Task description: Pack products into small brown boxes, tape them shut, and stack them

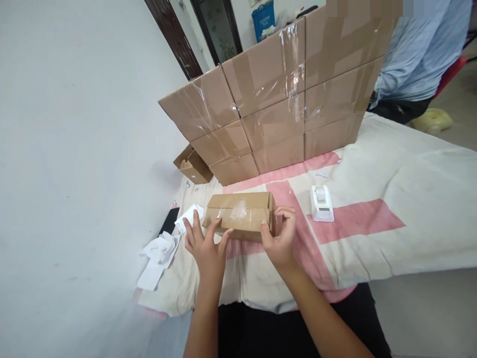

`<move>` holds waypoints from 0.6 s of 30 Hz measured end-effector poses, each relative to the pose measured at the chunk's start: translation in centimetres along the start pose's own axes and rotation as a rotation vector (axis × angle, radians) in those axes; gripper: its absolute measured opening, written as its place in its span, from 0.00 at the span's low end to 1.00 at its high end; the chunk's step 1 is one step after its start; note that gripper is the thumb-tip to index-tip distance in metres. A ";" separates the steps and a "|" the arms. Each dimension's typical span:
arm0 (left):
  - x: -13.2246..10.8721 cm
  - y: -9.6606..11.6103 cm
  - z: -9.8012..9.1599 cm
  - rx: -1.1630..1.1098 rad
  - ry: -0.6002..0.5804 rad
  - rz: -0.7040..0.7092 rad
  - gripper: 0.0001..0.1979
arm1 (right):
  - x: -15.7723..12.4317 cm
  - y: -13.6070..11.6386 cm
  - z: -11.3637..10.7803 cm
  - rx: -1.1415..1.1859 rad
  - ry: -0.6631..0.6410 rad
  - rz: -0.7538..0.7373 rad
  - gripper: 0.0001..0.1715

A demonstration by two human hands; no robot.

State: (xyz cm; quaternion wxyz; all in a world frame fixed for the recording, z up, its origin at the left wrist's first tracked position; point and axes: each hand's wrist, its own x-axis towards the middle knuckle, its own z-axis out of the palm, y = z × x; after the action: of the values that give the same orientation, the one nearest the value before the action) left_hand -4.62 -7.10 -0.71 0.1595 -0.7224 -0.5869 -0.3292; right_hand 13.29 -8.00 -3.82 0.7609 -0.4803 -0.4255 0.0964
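A small brown cardboard box (240,213), its top sealed with clear tape, lies on the cloth-covered table (391,174) right in front of me. My left hand (204,246) rests against the box's near left side with fingers spread and stretched out. My right hand (280,238) grips the box's right end, thumb on the near face and fingers curled over the top corner.
A wall of stacked taped cartons (276,104) stands behind the box. A white tape dispenser (321,203) sits to the right. White paper scraps (160,253) lie at the left edge, by a small open box (193,166). Another person in a blue shirt (421,54) is at the far right.
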 end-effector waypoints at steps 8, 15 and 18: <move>-3.6 -5.7 6.9 -0.697 0.270 -0.729 0.18 | 2.9 2.0 -4.2 -0.175 -0.796 0.102 0.70; -4.1 -6.7 7.8 -0.780 0.138 -0.817 0.15 | 5.5 -1.1 -7.1 -0.114 -0.370 -0.116 0.47; -4.2 -6.8 7.8 -0.776 0.090 -0.810 0.13 | 8.7 -1.3 -12.6 -0.252 0.143 -0.294 0.46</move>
State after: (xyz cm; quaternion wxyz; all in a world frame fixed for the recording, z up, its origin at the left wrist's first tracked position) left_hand -9.26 -3.68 -10.24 -0.2323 -0.4304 -0.6457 -0.5863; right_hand 27.65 -12.08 -0.16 0.7288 -0.5101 -0.4448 -0.1041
